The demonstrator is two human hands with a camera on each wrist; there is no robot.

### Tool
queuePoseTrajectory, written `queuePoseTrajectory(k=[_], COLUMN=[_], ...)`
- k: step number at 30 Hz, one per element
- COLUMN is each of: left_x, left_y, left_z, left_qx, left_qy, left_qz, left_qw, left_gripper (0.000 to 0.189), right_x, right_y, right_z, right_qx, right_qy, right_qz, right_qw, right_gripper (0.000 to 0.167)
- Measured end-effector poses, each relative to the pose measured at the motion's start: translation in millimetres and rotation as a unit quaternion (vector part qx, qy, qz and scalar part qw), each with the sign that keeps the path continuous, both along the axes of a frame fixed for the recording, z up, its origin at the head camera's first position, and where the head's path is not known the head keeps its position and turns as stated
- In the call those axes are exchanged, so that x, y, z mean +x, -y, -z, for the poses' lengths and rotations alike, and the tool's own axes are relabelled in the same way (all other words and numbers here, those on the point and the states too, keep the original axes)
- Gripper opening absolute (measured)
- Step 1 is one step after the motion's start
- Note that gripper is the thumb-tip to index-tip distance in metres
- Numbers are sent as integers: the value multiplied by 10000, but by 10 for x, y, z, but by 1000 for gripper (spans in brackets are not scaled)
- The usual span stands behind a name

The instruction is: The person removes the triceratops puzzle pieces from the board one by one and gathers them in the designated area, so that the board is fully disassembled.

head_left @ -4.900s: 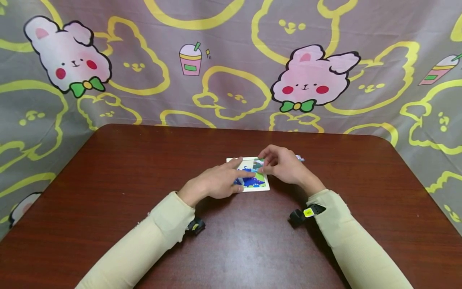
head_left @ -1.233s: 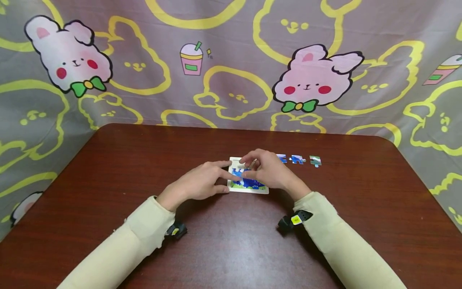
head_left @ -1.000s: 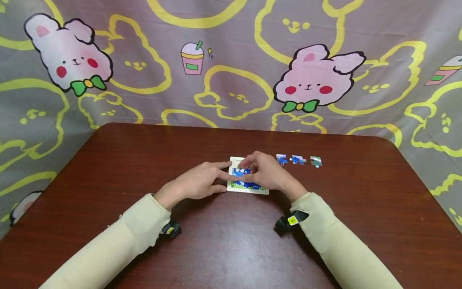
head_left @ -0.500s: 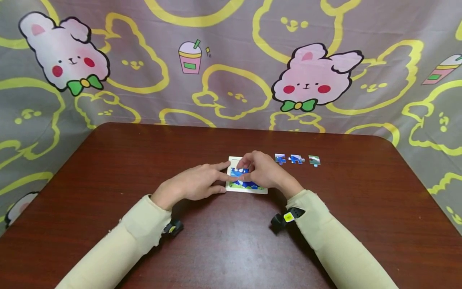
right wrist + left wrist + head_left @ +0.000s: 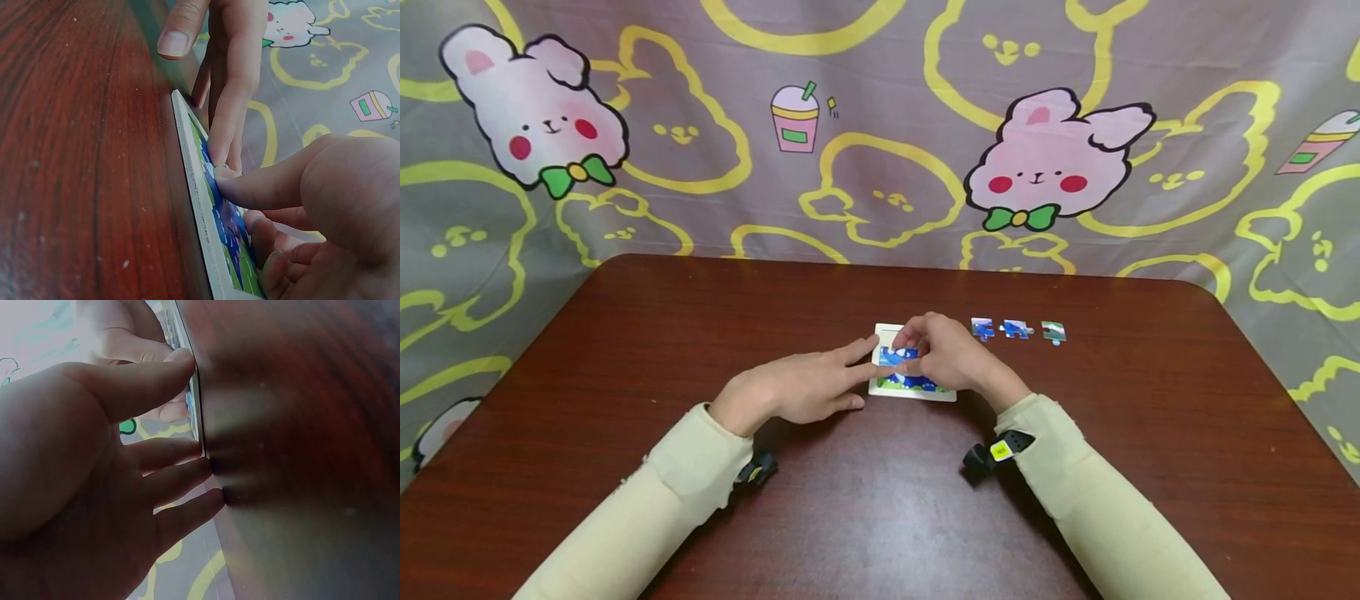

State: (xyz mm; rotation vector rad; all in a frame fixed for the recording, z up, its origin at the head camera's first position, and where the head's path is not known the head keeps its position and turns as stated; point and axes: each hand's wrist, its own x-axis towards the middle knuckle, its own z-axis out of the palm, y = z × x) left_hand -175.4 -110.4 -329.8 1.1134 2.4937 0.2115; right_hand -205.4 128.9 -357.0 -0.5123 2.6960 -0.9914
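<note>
A small jigsaw puzzle (image 5: 917, 382) with a blue dinosaur picture sits in a white frame (image 5: 925, 396) on the table. My right hand (image 5: 953, 358) is over it, thumb and fingertips pinching a blue puzzle piece (image 5: 892, 357) at the picture's left side. My left hand (image 5: 801, 385) reaches in from the left with fingers extended. Its index fingertip touches the picture beside my right thumb, as the right wrist view shows too; its thumb (image 5: 177, 37) is off the frame. The right hand hides the picture's upper right part.
Three loose puzzle pieces lie in a row right of the frame: a blue and lilac one (image 5: 982, 328), a blue one (image 5: 1017, 329) and a green and white one (image 5: 1053, 332). A patterned curtain (image 5: 880, 167) hangs behind the brown table (image 5: 700, 308).
Since the earliest frame, the green and white piece has gone from the board's upper right to the table. My right hand has moved left; the left hand drew back, its thumb lately leaving the frame.
</note>
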Motion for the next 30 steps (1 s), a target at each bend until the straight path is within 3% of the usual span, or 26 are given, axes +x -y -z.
queuePoseTrajectory(k=[10,20,30], left_x=[-6,-14,4], left_y=[5,2,-37], left_z=[9,14,2], left_qx=[-108,11,-20], left_qy=[147,233,99], left_qz=[-13,-169,-294], left_qw=[9998,9996,9995], left_gripper=[63,59,59], right_x=[17,41,38], right_y=[-9,-35,-73], right_z=[16,-3,-39], right_qx=[-366,-658,-606], right_qy=[-155,-137,-208], right_qz=[101,350,557], right_qw=[9992,9971,9964], right_gripper=[30,24,19])
